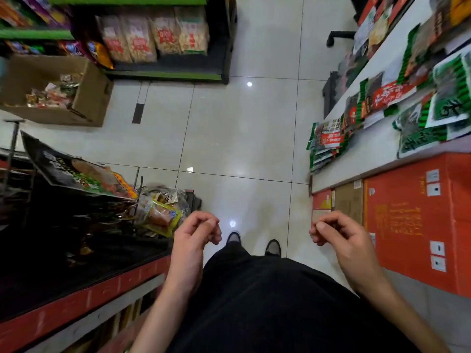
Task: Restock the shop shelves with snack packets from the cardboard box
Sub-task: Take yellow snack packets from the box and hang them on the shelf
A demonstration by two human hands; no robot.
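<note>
An open cardboard box (89, 98) stands on the floor at the upper left, with several snack packets (54, 91) inside. My left hand (195, 234) hangs in front of my body, fingers loosely curled, holding nothing. My right hand (339, 234) hangs the same way on the other side, also with nothing in it. Both hands are far from the box. A rack at my left holds a dark packet (74, 171) and a yellow-edged packet (161, 212).
A green-edged shelf (163, 75) with bags of pale snacks (155, 36) stands behind the box. A white counter (377, 146) on the right carries green and red packets, with orange cartons (418, 220) beside it. Tiled floor (229, 128) runs between them; my shoes show below.
</note>
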